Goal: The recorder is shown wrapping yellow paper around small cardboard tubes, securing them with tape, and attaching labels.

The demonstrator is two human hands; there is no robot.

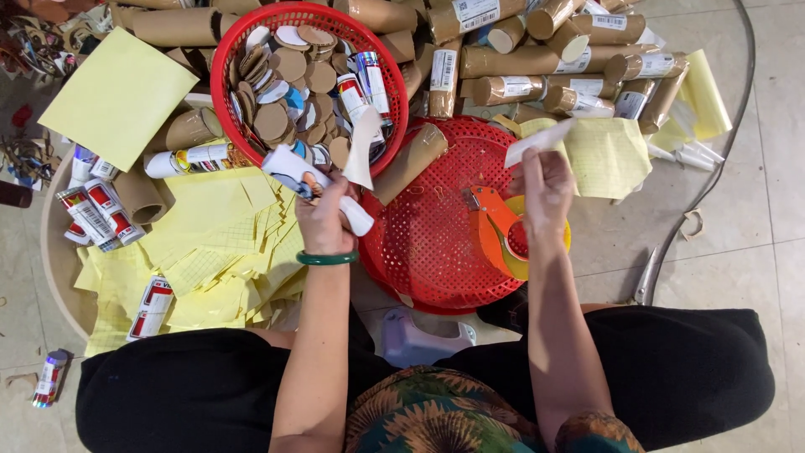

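Observation:
My left hand (323,220) grips a white printed tube (312,183) held slantwise over the edge of a red basket (251,38), with a pale peeled sheet (364,148) hanging off the tube. A green bangle (327,258) sits on that wrist. My right hand (545,189) pinches a white strip (545,138) joined to a yellow gridded backing sheet (608,155). Below my right hand an orange tape dispenser (496,231) lies on an upturned red basket (428,243).
The red basket holds several brown cardboard discs (289,67) and printed tubes. Brown cardboard tubes (537,63) are heaped at the top. Yellow backing sheets (218,252) pile at left with labelled tubes (96,210). A large yellow sheet (117,96) lies upper left.

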